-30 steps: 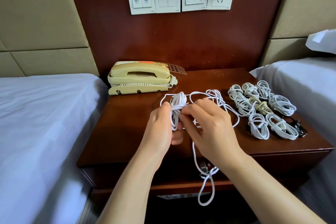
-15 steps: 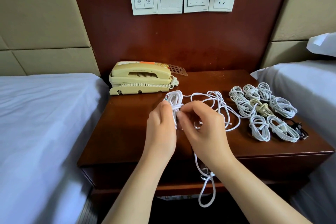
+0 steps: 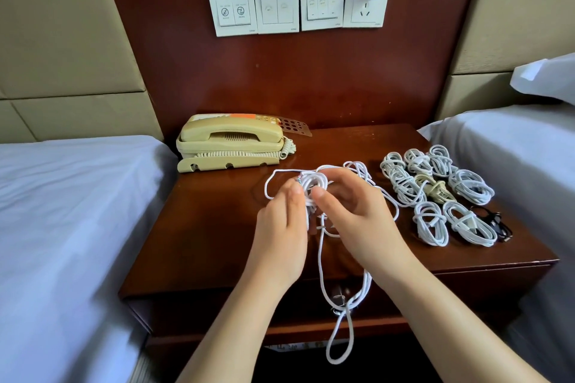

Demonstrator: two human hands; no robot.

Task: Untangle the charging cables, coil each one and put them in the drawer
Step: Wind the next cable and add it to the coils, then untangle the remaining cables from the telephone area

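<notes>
Nearest to us, a long loop of the white cable (image 3: 339, 342) hangs over the front edge of the worktop (image 3: 217, 227) and down past the drawer (image 3: 193, 311), which looks closed. A small metal part sits on the drawer front just where the strands pass. We think the loop could catch there if we pull the slack up quickly, and the jerk could undo the turns we have made.

Above the worktop, the left hand (image 3: 281, 227) pinches the small bundle of turns between thumb and fingers. The right hand (image 3: 357, 218) is curled around the same cable beside it, thumb near the bundle. The bundle is not tied. If either hand relaxes while we wrap, the stiff turns may spring apart. A short free end sticks out to the left, and it can slip out of the bundle too.

Behind the right hand, loose strands of this cable lie in loops on the worktop, reaching close to the finished coils (image 3: 435, 196). Pulling them in without looking may drag a finished coil along, or hook the black cable (image 3: 497, 224) at the far right edge.

The telephone (image 3: 230, 143) at the back stands well apart, so we see no risk there.
</notes>
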